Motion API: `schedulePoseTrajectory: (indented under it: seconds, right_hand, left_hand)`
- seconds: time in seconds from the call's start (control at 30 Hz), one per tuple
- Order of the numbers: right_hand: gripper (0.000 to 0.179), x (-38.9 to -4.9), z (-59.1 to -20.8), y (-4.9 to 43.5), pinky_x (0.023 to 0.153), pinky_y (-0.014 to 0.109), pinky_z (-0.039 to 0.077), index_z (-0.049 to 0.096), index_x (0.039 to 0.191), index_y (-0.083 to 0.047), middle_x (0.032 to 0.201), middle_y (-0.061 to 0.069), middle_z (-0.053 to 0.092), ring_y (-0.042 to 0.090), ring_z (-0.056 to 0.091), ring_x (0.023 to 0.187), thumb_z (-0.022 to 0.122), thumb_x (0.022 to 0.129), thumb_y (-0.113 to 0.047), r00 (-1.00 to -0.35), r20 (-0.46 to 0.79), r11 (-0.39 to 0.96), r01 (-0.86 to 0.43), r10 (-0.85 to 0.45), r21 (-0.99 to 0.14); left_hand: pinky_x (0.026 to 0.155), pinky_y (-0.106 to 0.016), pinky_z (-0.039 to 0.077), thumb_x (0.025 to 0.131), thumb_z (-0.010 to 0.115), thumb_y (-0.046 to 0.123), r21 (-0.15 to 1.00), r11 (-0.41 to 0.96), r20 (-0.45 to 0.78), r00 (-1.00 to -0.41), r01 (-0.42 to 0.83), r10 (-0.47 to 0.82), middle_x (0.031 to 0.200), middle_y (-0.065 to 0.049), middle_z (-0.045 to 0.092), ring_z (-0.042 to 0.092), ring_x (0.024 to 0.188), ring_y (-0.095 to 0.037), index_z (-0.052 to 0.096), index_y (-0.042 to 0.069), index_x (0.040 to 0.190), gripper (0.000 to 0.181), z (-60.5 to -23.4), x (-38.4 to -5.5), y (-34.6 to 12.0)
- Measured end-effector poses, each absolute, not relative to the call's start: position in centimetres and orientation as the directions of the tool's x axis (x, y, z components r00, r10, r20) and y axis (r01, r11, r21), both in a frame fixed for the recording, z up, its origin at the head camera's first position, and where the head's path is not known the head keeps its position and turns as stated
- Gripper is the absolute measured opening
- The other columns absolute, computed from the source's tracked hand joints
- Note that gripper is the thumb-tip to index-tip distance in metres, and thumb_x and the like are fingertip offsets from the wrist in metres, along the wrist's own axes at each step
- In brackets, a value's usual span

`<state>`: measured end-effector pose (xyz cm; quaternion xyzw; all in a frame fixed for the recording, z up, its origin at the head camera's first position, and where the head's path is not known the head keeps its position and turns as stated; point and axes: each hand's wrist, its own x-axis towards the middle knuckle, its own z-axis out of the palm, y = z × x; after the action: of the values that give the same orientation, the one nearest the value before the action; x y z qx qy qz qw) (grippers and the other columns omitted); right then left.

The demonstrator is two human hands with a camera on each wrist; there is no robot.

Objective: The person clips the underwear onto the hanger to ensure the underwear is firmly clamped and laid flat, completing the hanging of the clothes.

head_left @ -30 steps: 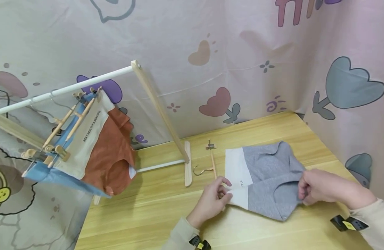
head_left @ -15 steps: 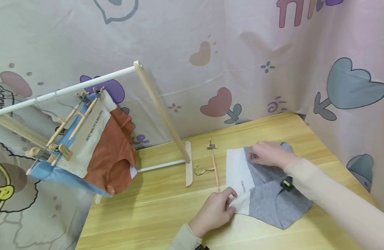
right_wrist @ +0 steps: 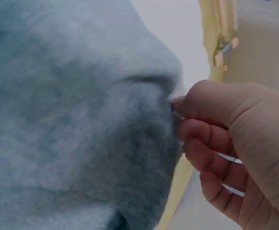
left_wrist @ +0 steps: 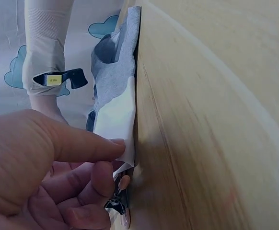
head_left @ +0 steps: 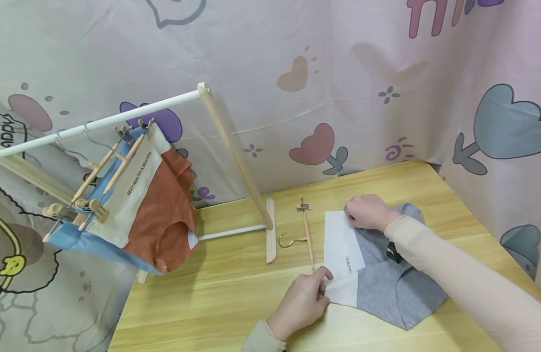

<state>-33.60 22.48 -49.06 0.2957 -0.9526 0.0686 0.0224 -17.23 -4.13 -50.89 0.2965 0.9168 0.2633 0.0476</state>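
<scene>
A pair of grey briefs [head_left: 380, 298] with a wide white waistband [head_left: 341, 244] lies flat on the wooden table. My left hand [head_left: 299, 303] pinches the near corner of the waistband; in the left wrist view the thumb [left_wrist: 91, 146] lies on the white cloth. At the far side, my right hand [head_left: 369, 212] pinches the edge of the briefs where grey meets white, as the right wrist view shows with thumb and index finger on the cloth [right_wrist: 130, 120]. My right forearm covers part of the grey cloth. Beside the waistband lies a wooden clip hanger [head_left: 307, 239], its near end hidden by my left hand.
On the left stands a drying rack with a white rail [head_left: 151, 108]. Rust-red briefs [head_left: 165, 210] and a blue garment [head_left: 99, 247] hang there from clip hangers. A printed curtain [head_left: 261, 58] closes off the back of the table [head_left: 209, 303].
My right hand has let go of the leg end of the briefs and moved left to the far edge by the waistband. The left hand stays at the near waistband corner.
</scene>
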Motion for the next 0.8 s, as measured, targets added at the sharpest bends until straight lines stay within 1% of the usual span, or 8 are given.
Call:
schedulePoseTrajectory:
  seconds: [0.13, 0.23, 0.37, 0.6, 0.8]
  right_hand:
    - [0.034, -33.7, -49.2, 22.8, 0.055, 0.035, 0.044, 0.053, 0.066, -0.021, 0.065, -0.007, 0.052, 0.012, 0.047, 0.061, 0.078, 0.084, -0.008, -0.841, 0.063, 0.835, -0.54, -0.537, -0.1]
    - [0.036, -33.9, -49.5, 23.2, 0.054, 0.035, 0.043, 0.05, 0.063, -0.021, 0.062, -0.007, 0.049, 0.013, 0.045, 0.059, 0.076, 0.084, -0.007, -0.848, 0.063, 0.844, -0.53, -0.526, -0.084]
    - [0.04, -34.1, -50.0, 23.5, 0.053, 0.034, 0.041, 0.047, 0.06, -0.022, 0.059, -0.007, 0.044, 0.012, 0.042, 0.057, 0.074, 0.085, -0.006, -0.834, 0.089, 0.832, -0.55, -0.544, -0.069]
    - [0.029, -34.0, -49.7, 23.8, 0.056, 0.033, 0.042, 0.056, 0.064, -0.024, 0.064, -0.01, 0.053, 0.011, 0.047, 0.06, 0.08, 0.077, -0.013, -0.842, 0.045, 0.832, -0.538, -0.537, -0.136]
    - [0.032, -33.9, -49.8, 23.7, 0.054, 0.035, 0.043, 0.054, 0.063, -0.023, 0.063, -0.008, 0.051, 0.012, 0.046, 0.059, 0.079, 0.079, -0.011, -0.831, 0.066, 0.825, -0.556, -0.552, -0.099]
  left_hand:
    - [0.064, -0.013, 0.041, 0.082, 0.086, 0.001, 0.503, 0.7, 0.061, -0.828, 0.507, 0.557, 0.077, 0.01, 0.061, 0.046, 0.066, 0.005, 0.066, 0.014, 0.116, 0.042, -50.9, -17.1, -4.1]
    - [0.063, -0.013, 0.041, 0.082, 0.087, 0.002, 0.5, 0.704, 0.062, -0.832, 0.504, 0.552, 0.076, 0.011, 0.061, 0.045, 0.065, 0.006, 0.067, 0.015, 0.115, 0.041, -51.0, -17.1, -4.1]
    - [0.062, -0.012, 0.04, 0.081, 0.087, 0.001, 0.5, 0.703, 0.068, -0.833, 0.505, 0.55, 0.075, 0.011, 0.062, 0.045, 0.064, 0.007, 0.069, 0.014, 0.112, 0.039, -51.1, -17.1, -4.1]
    - [0.061, -0.013, 0.04, 0.081, 0.087, 0.001, 0.499, 0.7, 0.072, -0.83, 0.511, 0.554, 0.074, 0.012, 0.061, 0.045, 0.063, 0.007, 0.07, 0.014, 0.111, 0.037, -50.9, -16.9, -4.1]
    - [0.06, -0.013, 0.04, 0.081, 0.087, 0.0, 0.494, 0.7, 0.072, -0.827, 0.515, 0.557, 0.072, 0.012, 0.059, 0.045, 0.063, 0.007, 0.07, 0.014, 0.111, 0.037, -50.5, -16.7, -4.1]
